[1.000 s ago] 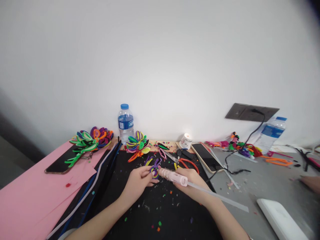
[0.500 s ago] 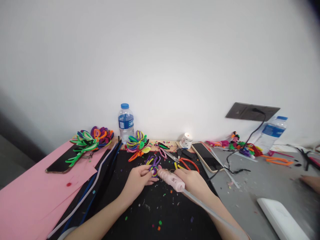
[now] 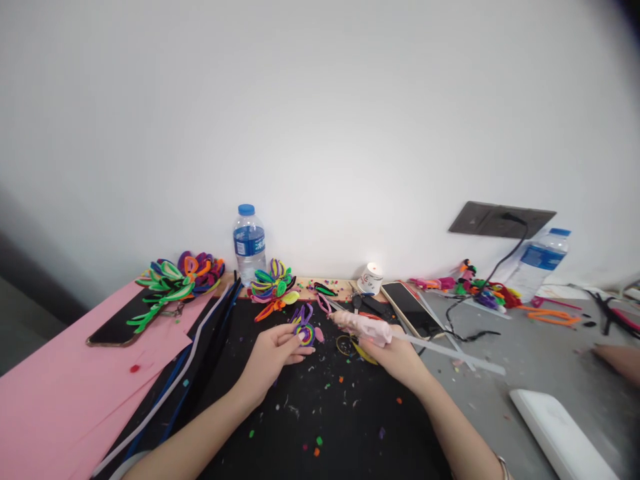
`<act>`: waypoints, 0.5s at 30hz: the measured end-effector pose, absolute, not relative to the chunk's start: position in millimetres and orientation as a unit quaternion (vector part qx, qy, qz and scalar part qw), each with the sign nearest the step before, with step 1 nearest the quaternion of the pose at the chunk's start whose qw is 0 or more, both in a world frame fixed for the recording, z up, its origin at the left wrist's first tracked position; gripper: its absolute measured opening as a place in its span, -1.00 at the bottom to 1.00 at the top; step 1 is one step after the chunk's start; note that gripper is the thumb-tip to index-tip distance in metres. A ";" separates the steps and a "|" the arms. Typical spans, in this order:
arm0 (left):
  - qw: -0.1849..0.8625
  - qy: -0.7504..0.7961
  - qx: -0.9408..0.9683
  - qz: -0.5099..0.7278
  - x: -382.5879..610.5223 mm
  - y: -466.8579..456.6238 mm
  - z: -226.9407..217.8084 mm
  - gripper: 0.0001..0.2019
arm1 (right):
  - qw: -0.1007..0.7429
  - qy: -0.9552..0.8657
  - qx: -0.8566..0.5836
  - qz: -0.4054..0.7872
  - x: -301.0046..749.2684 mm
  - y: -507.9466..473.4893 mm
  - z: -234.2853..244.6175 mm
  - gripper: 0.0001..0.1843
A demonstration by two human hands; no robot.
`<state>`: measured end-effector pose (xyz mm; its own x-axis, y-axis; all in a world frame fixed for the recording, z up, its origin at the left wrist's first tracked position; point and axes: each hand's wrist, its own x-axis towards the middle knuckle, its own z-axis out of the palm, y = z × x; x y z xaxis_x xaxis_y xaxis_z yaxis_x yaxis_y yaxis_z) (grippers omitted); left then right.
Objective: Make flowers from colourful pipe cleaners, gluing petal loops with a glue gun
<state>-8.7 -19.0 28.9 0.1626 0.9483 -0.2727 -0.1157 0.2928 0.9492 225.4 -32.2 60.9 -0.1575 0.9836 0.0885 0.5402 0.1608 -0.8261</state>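
My left hand (image 3: 274,353) is closed, pinching a coiled pipe-cleaner piece (image 3: 305,335) with a rainbow spiral and purple loops above it. In my right hand (image 3: 397,355) is a pale pink hot glue gun (image 3: 367,328), its nozzle pointing left. A long translucent glue stick (image 3: 450,351) sticks out of its back. The nozzle stands apart from the coil, a little above and right of it. Between the hands, on the black mat (image 3: 300,427), lies a small pink oval piece (image 3: 319,335). A yellow strip (image 3: 365,353) lies just under my right hand.
Colourful pipe-cleaner flowers (image 3: 175,280) lie on a dark phone at left. A water bottle (image 3: 250,247), another pipe-cleaner bunch (image 3: 273,283) and a white roll (image 3: 371,279) stand along the wall. A phone (image 3: 413,310), black cable and white box (image 3: 560,427) lie right. Another person's hand (image 3: 617,360) shows at the right edge.
The glue gun has moved right and turned, leaving the coil's side, with its glue stick swung up to the right. My left hand still holds the coil in nearly the same place.
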 end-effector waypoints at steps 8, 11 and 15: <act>0.637 0.489 0.421 0.421 -9.2 -18.5 26.3 -0.70 | 0.551 -0.461 -0.499 0.486 242.2 -24.9 57.7 -0.67; 0.636 0.485 0.425 0.424 -9.8 -18.4 25.7 -0.69 | 0.604 -0.452 -0.476 0.452 248.2 -20.9 52.9 -0.72; 0.636 0.485 0.427 0.422 -10.5 -17.8 24.2 -0.67 | 0.592 -0.486 -0.562 0.312 263.1 -14.6 45.5 -0.70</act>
